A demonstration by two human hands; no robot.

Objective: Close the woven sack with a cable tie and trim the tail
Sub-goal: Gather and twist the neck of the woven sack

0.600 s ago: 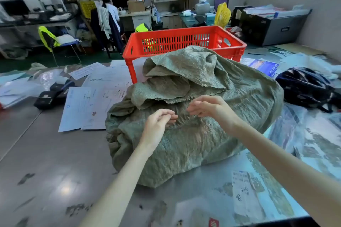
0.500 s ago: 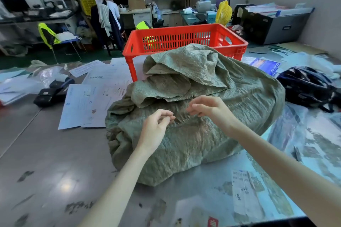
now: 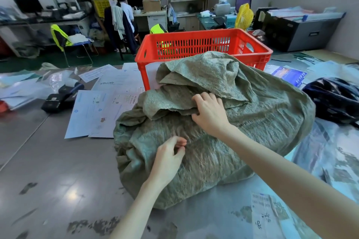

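Observation:
A bulky grey-green woven sack (image 3: 268, 122) lies on the table in the middle of the view, its loose mouth folded over on top. My right hand (image 3: 209, 112) rests on that folded flap, fingers curled over its lower edge. My left hand (image 3: 169, 159) is lower, against the sack's near side, fingers bent with the tips close together and nothing visible in them. No cable tie or cutter shows anywhere.
A red slatted crate (image 3: 204, 48) stands right behind the sack. Papers (image 3: 97, 110) and a black device (image 3: 58, 101) lie to the left, a dark helmet (image 3: 334, 99) to the right. A person sits at a desk (image 3: 124, 11) far back.
My right hand has moved up and away onto the folded flap. My left hand has dropped lower on the sack's near side.

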